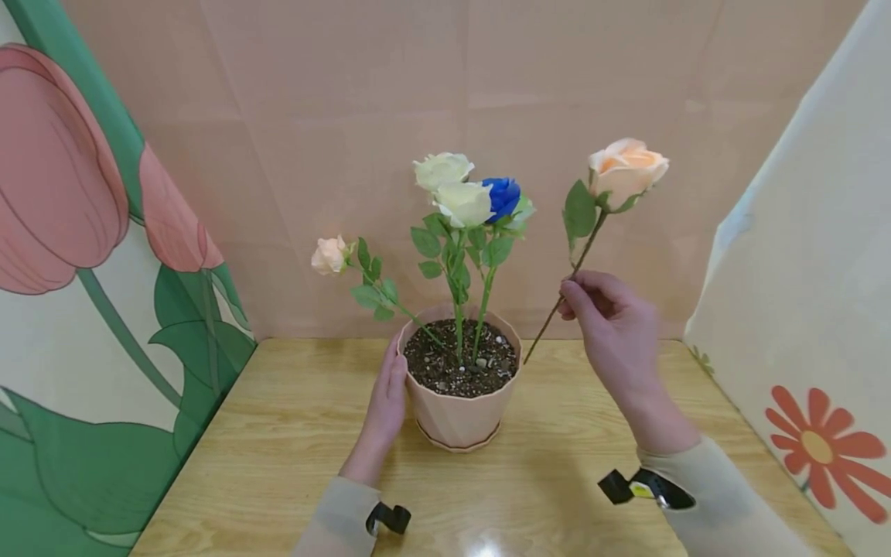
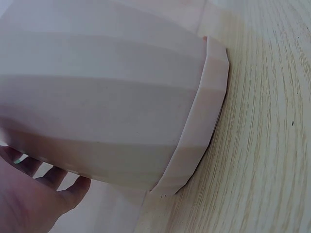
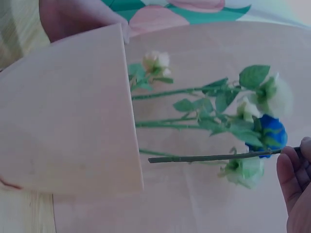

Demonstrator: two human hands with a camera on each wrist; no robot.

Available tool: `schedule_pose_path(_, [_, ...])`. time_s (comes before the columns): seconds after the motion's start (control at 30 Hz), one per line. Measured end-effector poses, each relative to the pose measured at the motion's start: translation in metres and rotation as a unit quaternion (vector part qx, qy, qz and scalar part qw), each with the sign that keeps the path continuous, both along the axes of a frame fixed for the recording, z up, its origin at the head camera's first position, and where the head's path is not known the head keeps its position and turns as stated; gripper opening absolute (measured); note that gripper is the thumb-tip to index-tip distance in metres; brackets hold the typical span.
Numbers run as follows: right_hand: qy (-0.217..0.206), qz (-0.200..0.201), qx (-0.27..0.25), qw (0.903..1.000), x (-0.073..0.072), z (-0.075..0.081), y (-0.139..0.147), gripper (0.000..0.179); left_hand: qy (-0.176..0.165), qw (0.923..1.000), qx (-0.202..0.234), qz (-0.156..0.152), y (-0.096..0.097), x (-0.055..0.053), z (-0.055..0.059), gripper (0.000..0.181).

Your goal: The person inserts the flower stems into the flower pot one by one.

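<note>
My right hand (image 1: 619, 325) pinches the thin brown stem of a peach rose (image 1: 626, 174) between thumb and fingers. This rose is tilted, bloom up and to the right, with the stem's lower end beside the pot's right rim. In the right wrist view the bare stem (image 3: 209, 158) points toward the pot's rim. My left hand (image 1: 390, 387) rests against the left side of the pink faceted flowerpot (image 1: 459, 418), its fingers (image 2: 75, 191) along the wall. Dark soil (image 1: 438, 371) fills the pot, where white roses (image 1: 462, 204), a blue rose (image 1: 503, 198) and a small, leaning peach rose (image 1: 329, 255) stand.
Under the pot is a matching saucer (image 2: 204, 111) on the wooden table (image 1: 292, 464). A plain pinkish backdrop (image 1: 348, 100) rises behind. Panels with printed tulips (image 1: 56, 170) and a red flower (image 1: 821, 449) flank the left and right sides.
</note>
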State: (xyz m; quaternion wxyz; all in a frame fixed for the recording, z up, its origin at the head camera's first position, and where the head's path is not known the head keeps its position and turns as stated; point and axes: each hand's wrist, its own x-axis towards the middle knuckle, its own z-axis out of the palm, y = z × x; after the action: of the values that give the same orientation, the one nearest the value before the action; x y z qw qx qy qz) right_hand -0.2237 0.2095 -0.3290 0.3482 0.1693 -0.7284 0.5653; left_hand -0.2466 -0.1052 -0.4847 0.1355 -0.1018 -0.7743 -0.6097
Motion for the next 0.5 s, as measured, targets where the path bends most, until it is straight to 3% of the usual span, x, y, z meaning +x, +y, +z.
schedule_pose_path(0.23, [0.008,0.023,-0.002,0.9997,-0.004,0.002,-0.022,0.011,0.005,1.0000,0.005,-0.003,0.000,0.000,0.001,0.060])
schedule_pose_path(0.5, [0.012,0.055,-0.003,0.9984,-0.015,-0.012,-0.047,0.009,0.006,0.9999,0.006,-0.005,0.000,0.000,0.002,0.059])
